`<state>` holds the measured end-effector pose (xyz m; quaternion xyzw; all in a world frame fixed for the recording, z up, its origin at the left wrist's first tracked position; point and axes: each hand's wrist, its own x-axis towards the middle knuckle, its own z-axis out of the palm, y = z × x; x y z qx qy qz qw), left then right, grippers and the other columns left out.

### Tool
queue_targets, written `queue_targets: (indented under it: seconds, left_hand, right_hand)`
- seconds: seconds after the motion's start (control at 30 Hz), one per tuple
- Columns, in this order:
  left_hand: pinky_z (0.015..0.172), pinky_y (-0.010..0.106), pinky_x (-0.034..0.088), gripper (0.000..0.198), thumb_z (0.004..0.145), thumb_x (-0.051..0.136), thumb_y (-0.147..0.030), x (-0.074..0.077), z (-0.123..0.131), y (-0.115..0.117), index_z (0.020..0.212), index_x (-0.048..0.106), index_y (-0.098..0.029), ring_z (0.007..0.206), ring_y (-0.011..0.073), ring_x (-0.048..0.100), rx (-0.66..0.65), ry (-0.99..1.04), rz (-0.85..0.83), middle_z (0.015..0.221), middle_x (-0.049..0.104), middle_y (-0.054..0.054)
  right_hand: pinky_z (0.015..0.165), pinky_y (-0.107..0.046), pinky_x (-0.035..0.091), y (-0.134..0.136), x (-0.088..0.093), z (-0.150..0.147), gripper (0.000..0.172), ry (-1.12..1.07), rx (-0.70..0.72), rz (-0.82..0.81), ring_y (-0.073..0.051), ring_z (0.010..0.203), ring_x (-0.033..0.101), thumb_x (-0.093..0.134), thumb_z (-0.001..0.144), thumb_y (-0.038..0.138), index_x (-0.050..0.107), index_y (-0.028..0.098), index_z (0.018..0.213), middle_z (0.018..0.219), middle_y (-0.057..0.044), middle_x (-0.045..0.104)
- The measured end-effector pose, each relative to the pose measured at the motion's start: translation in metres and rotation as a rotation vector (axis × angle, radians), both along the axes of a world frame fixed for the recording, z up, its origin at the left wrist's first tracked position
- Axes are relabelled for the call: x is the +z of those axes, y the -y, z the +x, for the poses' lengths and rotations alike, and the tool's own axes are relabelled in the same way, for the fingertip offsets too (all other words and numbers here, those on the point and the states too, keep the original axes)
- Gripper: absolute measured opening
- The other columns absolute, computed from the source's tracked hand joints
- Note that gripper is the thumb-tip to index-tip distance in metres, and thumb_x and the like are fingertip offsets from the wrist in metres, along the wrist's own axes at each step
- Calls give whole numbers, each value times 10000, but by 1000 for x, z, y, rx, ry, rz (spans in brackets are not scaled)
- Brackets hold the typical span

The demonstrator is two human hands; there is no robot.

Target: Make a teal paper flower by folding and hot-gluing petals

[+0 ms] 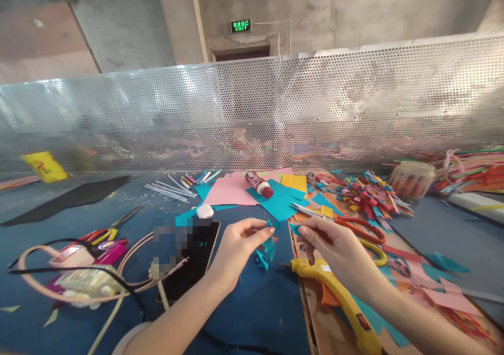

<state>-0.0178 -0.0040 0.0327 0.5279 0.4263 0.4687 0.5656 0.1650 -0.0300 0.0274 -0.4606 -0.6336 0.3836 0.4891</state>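
Near the middle of the table my left hand (247,239) pinches a folded blue paper strip (269,246), whose pointed ends hang below the fingers. A little to the right, my right hand (321,237) holds a small blue paper piece (294,229) between thumb and fingers. A short gap separates the two hands. Just under my right hand lies a yellow glue gun (334,286), its nozzle pointing left. Scissors with orange handles (364,229) rest behind that hand, their blades partly over paper.
Pink sheets (228,189) and blue sheets (277,200) lie ahead, with a red-capped glue bottle (258,183) on them. A phone (192,265) and a power strip (92,284) with cables sit left. Paper scraps (374,197) are heaped right. A perforated metal screen (157,118) borders the back.
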Motion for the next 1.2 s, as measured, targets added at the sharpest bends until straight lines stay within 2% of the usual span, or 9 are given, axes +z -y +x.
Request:
queue_targets:
  seconds: [0.13, 0.27, 0.37, 0.63, 1.2]
  left_hand:
    - [711, 270, 469, 199, 672, 702, -306, 0, 1, 1, 769, 667, -136, 750, 192, 644, -12, -68, 32, 731, 691, 57]
    - [710, 264, 453, 180, 684, 687, -315, 0, 2, 3, 758, 673, -152, 739, 187, 635, -19, -146, 81, 723, 701, 54]
    - [687, 266, 449, 179, 686, 677, -329, 0, 1, 4, 742, 686, -160, 736, 195, 627, -28, -188, 118, 730, 708, 61]
    - [673, 270, 452, 168, 677, 680, -326, 1, 1, 4, 735, 699, -170, 734, 205, 631, -33, -202, 138, 736, 710, 55]
    - [710, 274, 466, 214, 691, 675, -349, 1, 2, 5, 765, 687, -150, 784, 208, 642, -54, -236, 121, 769, 711, 65]
  right_hand:
    - [518, -239, 473, 3, 2, -3, 297, 26, 27, -5, -116, 530, 545, 495, 829, 465, 563, 179, 785, 630, 1, 563]
    - [430, -222, 425, 5, 4, -4, 337, 99, -52, -11, -102, 462, 491, 491, 816, 506, 573, 182, 770, 601, 4, 552]
    - [437, -220, 422, 4, 1, -5, 345, 178, -117, 58, -111, 486, 496, 481, 822, 506, 565, 187, 721, 585, 1, 538]
    - [503, -234, 392, 5, -9, -5, 327, 353, -160, 173, -131, 547, 468, 432, 865, 457, 543, 201, 693, 591, 4, 522]
    - [539, -237, 404, 5, -9, -9, 288, 406, -177, 221, -138, 568, 492, 453, 870, 408, 580, 202, 715, 611, -3, 552]
